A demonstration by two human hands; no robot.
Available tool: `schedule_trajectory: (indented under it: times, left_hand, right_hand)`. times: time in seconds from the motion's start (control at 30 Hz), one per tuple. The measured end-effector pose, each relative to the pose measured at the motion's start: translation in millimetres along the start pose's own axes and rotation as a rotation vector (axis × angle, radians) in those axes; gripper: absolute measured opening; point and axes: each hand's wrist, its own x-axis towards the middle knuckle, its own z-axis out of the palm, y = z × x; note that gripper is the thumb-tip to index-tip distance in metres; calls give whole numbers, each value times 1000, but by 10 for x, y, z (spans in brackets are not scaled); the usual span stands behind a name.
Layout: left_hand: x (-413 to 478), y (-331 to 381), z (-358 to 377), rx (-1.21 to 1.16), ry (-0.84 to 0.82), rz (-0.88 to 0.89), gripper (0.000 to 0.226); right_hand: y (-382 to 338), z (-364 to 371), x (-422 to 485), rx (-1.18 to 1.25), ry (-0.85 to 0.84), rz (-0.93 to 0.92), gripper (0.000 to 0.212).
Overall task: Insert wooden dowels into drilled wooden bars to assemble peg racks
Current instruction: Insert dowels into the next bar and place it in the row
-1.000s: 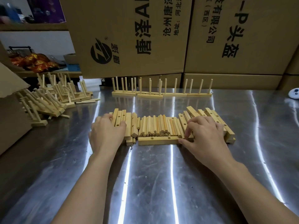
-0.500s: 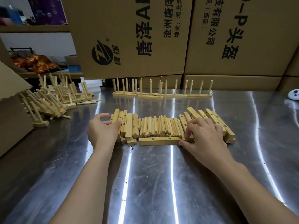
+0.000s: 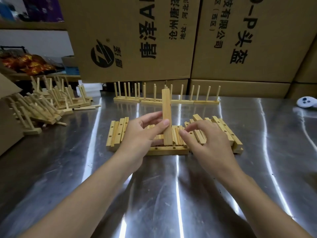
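Note:
My left hand (image 3: pixel 142 134) grips a drilled wooden bar (image 3: pixel 166 110) and holds it upright above the pile of loose dowels (image 3: pixel 178 136) in the middle of the table. My right hand (image 3: pixel 204 141) hovers just right of that bar, fingers loosely curled over the dowels, with nothing visibly held. More drilled bars lie flat to the left (image 3: pixel 116 133) and to the right (image 3: pixel 226 131) of the dowels. One bar (image 3: pixel 168 149) lies crosswise in front of the pile.
A row of finished peg racks (image 3: pixel 171 100) stands at the back against cardboard boxes (image 3: pixel 240 40). A heap of finished racks (image 3: pixel 46 103) lies at the left. A white controller (image 3: pixel 306 102) rests at the far right on the steel table (image 3: pixel 171 194).
My left hand has picked a bar out of the left stack and raised it upright at the centre. My right hand has lifted slightly off the right-hand bars.

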Motion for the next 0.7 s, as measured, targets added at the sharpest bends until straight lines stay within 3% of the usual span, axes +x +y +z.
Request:
schedule_trajectory:
  times: [0.1, 0.27, 0.4, 0.7]
  left_hand:
    - [-8, -51, -18, -103, -66, -30, 27]
    - [-54, -126, -148, -358, -173, -50, 33]
    - [-89, -145, -140, -439, -163, -38, 35]
    - [-170, -268, -45, -418, -175, -59, 39]
  right_hand:
    - [-95, -33, -1, 226, -30, 35, 19]
    - [-105, 43, -50, 354, -159, 27, 18]
    - [-130, 121, -89, 565, -224, 52, 15]
    - [24, 103, -95, 361, 8, 4, 33]
